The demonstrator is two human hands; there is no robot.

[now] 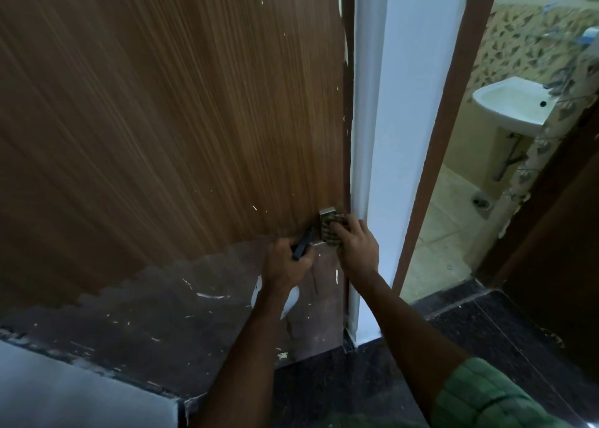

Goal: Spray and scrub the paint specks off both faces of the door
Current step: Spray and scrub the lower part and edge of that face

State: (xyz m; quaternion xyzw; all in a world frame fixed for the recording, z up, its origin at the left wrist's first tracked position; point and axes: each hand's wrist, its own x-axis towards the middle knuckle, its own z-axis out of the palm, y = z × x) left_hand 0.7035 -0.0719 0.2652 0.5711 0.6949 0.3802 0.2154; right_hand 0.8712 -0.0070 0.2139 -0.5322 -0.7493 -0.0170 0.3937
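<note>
The big brown door (168,110) is shut and has white paint specks (210,295) low down, left of its metal lock plate (325,220). The right hand (356,249) presses a scrub pad (334,233) flat on the lock plate. Just left, the left hand (287,267) grips the dark handle (303,244) tight.

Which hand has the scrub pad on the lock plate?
The right hand presses the scrub pad on the lock plate; the left hand grips the dark handle.
</note>
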